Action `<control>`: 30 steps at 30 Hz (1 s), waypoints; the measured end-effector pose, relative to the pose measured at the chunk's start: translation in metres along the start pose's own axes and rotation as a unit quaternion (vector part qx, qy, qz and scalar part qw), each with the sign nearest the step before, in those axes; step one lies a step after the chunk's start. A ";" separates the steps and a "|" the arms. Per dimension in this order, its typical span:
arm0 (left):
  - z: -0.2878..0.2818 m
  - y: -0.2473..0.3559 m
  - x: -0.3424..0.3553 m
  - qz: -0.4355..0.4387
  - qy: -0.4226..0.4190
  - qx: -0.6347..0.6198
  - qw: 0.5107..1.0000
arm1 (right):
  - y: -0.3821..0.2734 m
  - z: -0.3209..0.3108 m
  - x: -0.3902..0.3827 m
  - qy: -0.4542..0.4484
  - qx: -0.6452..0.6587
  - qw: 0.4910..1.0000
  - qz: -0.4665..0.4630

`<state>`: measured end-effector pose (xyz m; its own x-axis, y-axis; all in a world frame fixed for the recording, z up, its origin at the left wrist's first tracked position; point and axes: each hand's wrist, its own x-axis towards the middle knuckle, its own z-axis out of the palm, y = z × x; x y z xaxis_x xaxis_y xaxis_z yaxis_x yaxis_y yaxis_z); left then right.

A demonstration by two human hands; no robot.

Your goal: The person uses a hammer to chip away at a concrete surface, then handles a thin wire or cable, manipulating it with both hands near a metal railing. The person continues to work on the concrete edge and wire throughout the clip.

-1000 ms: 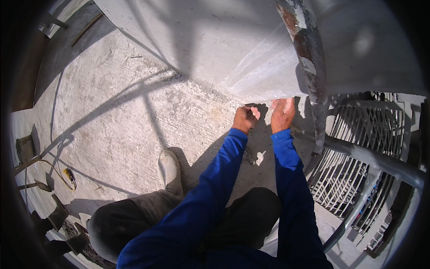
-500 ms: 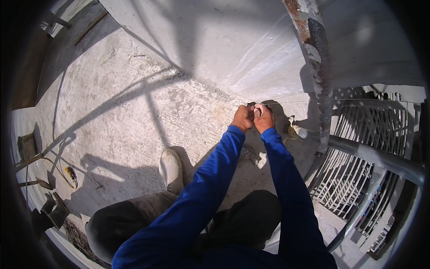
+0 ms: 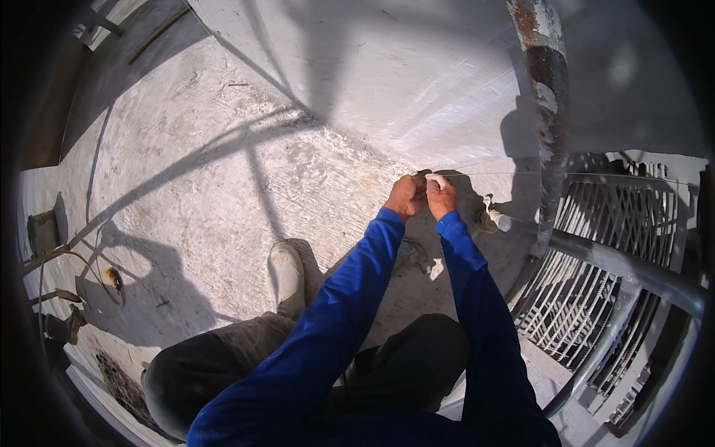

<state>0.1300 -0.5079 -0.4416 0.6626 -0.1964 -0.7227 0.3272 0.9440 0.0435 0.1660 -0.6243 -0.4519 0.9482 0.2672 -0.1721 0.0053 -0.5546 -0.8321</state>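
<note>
My left hand and my right hand meet close to the foot of the pale wall, arms stretched forward in blue sleeves. Both have their fingers bent into a pinch. From the right fingertips a thin, taut string runs off to the right, passing the paint-worn pipe. A small dark piece shows at the left fingertips, too hidden to name.
An upright pipe with peeling paint stands right of my hands. A grey horizontal pipe crosses above stacked slatted bars. My boot rests on rough concrete. A yellowish cord lies far left.
The view has shifted slightly. My right fingers have changed their bend while both hands stay together. Dark boots seen at the lower left earlier are out of sight.
</note>
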 end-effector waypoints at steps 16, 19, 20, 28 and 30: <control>0.072 0.055 -0.111 0.431 -0.149 0.773 0.440 | -0.033 0.003 -0.018 0.032 -0.157 0.984 -0.075; 0.083 0.059 -0.130 0.480 -0.163 0.768 0.393 | -0.026 0.007 -0.009 0.047 -0.161 0.976 -0.137; 0.087 0.057 -0.133 0.491 -0.194 0.734 0.427 | -0.024 0.005 -0.011 0.051 -0.169 0.974 -0.145; 0.104 -0.001 -0.155 0.592 -0.113 0.506 0.617 | -0.052 0.001 -0.035 0.091 -0.327 0.936 -0.087; 0.091 -0.010 -0.141 0.608 -0.107 0.527 0.584 | -0.064 0.014 -0.042 0.114 -0.394 0.909 -0.079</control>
<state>0.0942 -0.5141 -0.2770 0.8692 0.3136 0.3822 -0.3146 -0.2457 0.9169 0.1220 -0.5891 -0.3983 0.9565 0.2721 0.1051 0.2877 -0.9396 -0.1856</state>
